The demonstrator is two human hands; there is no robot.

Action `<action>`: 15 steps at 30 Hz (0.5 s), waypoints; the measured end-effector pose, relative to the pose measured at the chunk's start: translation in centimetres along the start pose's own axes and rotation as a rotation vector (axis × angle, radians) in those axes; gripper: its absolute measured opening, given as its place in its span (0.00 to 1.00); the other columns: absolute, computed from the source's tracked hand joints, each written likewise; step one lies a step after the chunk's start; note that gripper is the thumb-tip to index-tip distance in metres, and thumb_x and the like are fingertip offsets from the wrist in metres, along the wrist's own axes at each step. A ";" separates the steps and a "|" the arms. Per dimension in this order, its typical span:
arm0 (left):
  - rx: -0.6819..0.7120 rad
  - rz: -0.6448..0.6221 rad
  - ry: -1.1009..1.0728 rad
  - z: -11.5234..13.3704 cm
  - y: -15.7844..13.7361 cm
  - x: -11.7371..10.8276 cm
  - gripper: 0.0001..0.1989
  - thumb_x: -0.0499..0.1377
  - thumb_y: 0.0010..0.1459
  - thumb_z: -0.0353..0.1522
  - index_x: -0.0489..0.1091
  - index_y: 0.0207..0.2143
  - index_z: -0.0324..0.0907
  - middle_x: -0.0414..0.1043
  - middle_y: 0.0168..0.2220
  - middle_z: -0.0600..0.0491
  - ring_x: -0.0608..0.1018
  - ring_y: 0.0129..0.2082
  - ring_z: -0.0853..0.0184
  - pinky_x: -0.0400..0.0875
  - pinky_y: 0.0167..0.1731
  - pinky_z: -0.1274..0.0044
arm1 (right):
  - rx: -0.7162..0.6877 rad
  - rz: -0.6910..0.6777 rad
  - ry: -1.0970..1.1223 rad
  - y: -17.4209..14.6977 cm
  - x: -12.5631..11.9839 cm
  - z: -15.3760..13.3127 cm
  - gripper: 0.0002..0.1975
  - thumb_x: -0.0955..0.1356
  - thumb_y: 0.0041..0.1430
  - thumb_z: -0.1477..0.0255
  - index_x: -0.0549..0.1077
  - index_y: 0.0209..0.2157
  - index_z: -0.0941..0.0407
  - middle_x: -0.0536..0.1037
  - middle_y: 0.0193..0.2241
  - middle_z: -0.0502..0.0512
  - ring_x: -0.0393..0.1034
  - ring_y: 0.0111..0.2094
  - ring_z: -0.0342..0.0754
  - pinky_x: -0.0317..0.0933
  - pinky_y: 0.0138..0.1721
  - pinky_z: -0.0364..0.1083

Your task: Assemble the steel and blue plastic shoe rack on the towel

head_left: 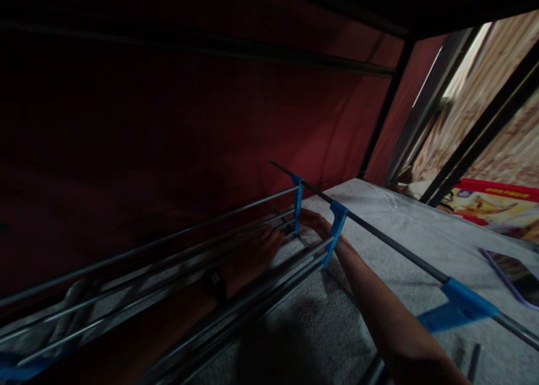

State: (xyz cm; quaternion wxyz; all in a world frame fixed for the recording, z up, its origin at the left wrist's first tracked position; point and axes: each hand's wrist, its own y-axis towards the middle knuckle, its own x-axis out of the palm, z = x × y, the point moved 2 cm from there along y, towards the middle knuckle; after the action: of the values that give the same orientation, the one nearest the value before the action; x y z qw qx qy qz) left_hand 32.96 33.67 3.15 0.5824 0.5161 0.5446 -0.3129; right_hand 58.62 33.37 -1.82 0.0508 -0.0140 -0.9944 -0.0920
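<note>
We've got both hands inside the metal rack [236,244] on the grey carpet [379,216]: left hand [256,250] and right hand [314,221] reach its rods, grip unclear in the gloom; blue connector [337,222] could pop loose if twisted

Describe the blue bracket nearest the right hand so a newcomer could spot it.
Start at the grey carpeted surface and follow the dark rod crossing it. The blue bracket clips on beside the right hand; unlike the larger clip nearer the camera, it joins the rack rails.
</note>
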 end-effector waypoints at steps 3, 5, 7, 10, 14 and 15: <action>-0.076 0.045 0.079 0.0 1.9 -1.1 0.25 0.44 0.67 0.24 0.58 0.65 0.38 0.63 0.64 0.41 0.63 0.66 0.54 0.54 0.66 0.61 | -0.059 -0.017 0.063 0.3 0.8 -1.3 0.25 0.75 0.47 0.61 0.77 0.49 0.52 0.80 0.48 0.55 0.72 0.52 0.57 0.60 0.61 0.59; -0.240 0.003 0.027 -0.8 4.2 -0.9 0.25 0.45 0.68 0.25 0.57 0.66 0.38 0.62 0.65 0.39 0.65 0.64 0.53 0.59 0.63 0.61 | -0.082 -0.016 0.070 0.3 1.2 -2.0 0.24 0.75 0.50 0.62 0.77 0.50 0.52 0.79 0.49 0.54 0.72 0.53 0.55 0.60 0.60 0.58; -0.330 -0.068 -0.107 -1.6 6.5 -0.1 0.24 0.48 0.68 0.28 0.58 0.65 0.39 0.65 0.63 0.39 0.70 0.60 0.54 0.65 0.58 0.64 | -0.081 -0.016 0.062 0.3 1.5 -2.3 0.25 0.75 0.50 0.62 0.76 0.51 0.51 0.79 0.49 0.54 0.71 0.53 0.54 0.61 0.60 0.57; -0.381 -0.092 -0.307 -2.5 9.0 0.9 0.20 0.50 0.67 0.30 0.66 0.60 0.43 0.74 0.55 0.44 0.76 0.53 0.57 0.69 0.51 0.70 | -0.070 -0.024 0.048 0.4 1.7 -2.4 0.26 0.74 0.51 0.61 0.75 0.52 0.52 0.79 0.49 0.54 0.71 0.53 0.55 0.62 0.58 0.57; -0.438 -0.048 -0.410 -2.8 9.7 0.7 0.18 0.49 0.68 0.35 0.71 0.56 0.49 0.79 0.48 0.48 0.79 0.48 0.59 0.69 0.46 0.73 | -0.055 -0.018 0.031 0.7 1.5 -2.0 0.25 0.74 0.51 0.59 0.76 0.50 0.53 0.80 0.46 0.55 0.71 0.52 0.56 0.63 0.57 0.58; -0.443 -0.042 -0.433 -2.8 9.7 0.5 0.18 0.49 0.69 0.35 0.71 0.55 0.50 0.79 0.48 0.49 0.79 0.48 0.59 0.69 0.46 0.73 | -0.052 -0.015 0.027 0.8 1.4 -1.9 0.24 0.74 0.52 0.59 0.76 0.50 0.53 0.80 0.46 0.55 0.71 0.52 0.57 0.63 0.57 0.59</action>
State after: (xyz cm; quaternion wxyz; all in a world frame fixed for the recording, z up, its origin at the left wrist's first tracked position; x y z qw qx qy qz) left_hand 41.15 39.04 5.58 0.7767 0.2865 0.4732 -0.3011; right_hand 57.41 33.79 0.36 0.0631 -0.0067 -0.9910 -0.1182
